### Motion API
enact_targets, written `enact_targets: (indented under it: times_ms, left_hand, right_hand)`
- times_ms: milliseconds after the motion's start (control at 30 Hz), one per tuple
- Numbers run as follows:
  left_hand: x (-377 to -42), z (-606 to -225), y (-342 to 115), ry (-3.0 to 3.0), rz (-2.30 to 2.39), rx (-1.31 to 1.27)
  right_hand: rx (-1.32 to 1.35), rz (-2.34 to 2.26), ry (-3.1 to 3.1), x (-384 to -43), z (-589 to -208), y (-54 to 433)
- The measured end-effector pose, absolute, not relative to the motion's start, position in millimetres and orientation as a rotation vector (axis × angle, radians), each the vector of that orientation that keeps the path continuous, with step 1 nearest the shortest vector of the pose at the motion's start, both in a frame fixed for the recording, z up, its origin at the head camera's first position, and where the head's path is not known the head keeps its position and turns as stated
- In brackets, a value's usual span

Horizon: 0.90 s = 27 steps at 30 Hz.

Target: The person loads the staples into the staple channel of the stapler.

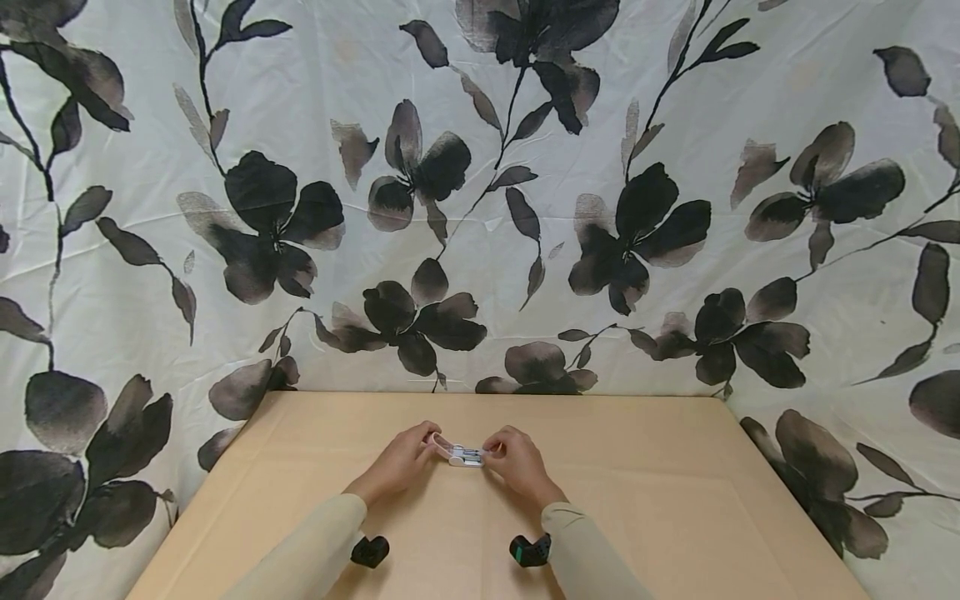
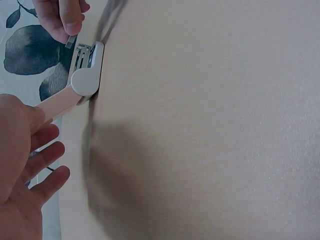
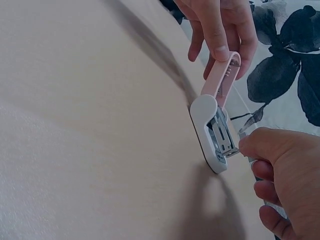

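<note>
A small pink and white stapler [image 3: 204,112] is opened wide above the tan tabletop, its metal staple channel [image 3: 223,134] exposed. My left hand [image 1: 401,462] pinches the pink top arm [image 2: 57,104] between thumb and forefinger; its other fingers are spread loosely in the left wrist view. At the white base's far end, my right hand [image 1: 519,464] pinches a small grey metal piece [image 2: 71,41], which looks like a short strip of staples. This piece is beside the channel, and the fingertips partly cover it. Whether it touches the channel I cannot tell.
The tan table [image 1: 637,500] spreads around both hands. Behind it hangs a white cloth [image 1: 525,250] printed with dark flowers. Black wrist devices, one on the left [image 1: 370,551] and one on the right [image 1: 529,550], sit beside the sleeves.
</note>
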State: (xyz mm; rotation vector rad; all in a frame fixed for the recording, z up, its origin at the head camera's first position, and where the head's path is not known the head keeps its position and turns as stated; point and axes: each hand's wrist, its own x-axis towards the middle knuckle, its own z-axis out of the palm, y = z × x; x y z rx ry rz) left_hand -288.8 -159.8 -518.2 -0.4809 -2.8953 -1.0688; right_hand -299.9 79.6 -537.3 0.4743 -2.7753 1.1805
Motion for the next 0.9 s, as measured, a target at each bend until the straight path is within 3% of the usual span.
enact_targets:
  times_ms: [900]
  left_hand:
    - [-289.2,-519.0,-161.4,-2.888,-1.084,-0.52]
  right_hand:
    - [0.446,1.2,-2.787,-301.1,-539.5,70.9]
